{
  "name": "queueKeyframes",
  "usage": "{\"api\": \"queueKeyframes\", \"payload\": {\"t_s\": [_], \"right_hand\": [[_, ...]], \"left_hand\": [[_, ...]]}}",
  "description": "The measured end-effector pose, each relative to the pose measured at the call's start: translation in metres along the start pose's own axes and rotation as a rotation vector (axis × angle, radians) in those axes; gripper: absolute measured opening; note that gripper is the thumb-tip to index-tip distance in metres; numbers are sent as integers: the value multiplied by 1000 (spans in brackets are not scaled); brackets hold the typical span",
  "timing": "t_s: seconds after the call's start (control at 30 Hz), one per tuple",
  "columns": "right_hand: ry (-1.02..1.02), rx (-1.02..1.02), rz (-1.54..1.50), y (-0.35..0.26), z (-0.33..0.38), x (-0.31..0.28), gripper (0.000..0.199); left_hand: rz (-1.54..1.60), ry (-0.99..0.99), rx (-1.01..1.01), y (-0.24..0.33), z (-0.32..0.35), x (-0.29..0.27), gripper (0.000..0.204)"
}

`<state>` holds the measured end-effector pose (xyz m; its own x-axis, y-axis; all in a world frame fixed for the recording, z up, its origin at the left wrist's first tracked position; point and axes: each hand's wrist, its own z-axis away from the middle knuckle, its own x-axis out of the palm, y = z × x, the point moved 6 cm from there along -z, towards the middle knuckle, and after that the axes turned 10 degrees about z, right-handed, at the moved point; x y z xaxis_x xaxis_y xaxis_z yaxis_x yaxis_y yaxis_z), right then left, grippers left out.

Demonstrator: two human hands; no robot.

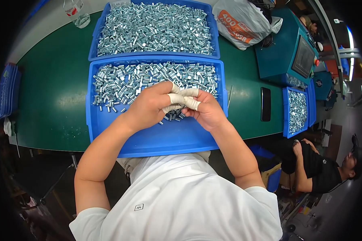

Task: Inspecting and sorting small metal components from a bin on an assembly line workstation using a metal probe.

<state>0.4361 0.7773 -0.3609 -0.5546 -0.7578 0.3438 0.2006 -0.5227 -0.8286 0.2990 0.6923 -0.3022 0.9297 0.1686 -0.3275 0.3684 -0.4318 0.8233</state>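
My left hand (151, 105) and my right hand (205, 109) meet over the near blue tray (157, 140). White tape or finger cots cover several fingertips on both. The fingers are pinched together, and what lies between them is mostly hidden; a small dark metallic bit shows there. Beneath and beyond the hands, short shiny metal sleeves (122, 82) are heaped in the far part of this tray. A few loose ones lie just under my fingers, while the tray's near part shows bare blue plastic.
Behind stands a second blue tray (93, 44) full of similar metal parts (155, 30). On the green table (48, 92) are a phone (265, 104), a plastic bag (243, 24), a bottle (78, 14) and a teal machine (283, 48). A smaller parts tray (286, 116) and a seated person (309, 168) are at right.
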Motion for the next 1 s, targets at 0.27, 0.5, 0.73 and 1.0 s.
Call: {"api": "queueKeyframes", "payload": {"t_s": [0.27, 0.5, 0.73, 1.0], "right_hand": [[79, 20, 241, 0, 0, -1, 29], [125, 54, 323, -10, 4, 0, 28], [28, 64, 269, -4, 7, 1, 36], [5, -32, 257, -9, 16, 3, 37]], "left_hand": [[-269, -110, 55, 4, 2, 2, 31], [-339, -93, 83, 2, 2, 7, 34], [-232, -162, 56, -6, 4, 10, 26], [85, 47, -296, -11, 2, 1, 17]]}}
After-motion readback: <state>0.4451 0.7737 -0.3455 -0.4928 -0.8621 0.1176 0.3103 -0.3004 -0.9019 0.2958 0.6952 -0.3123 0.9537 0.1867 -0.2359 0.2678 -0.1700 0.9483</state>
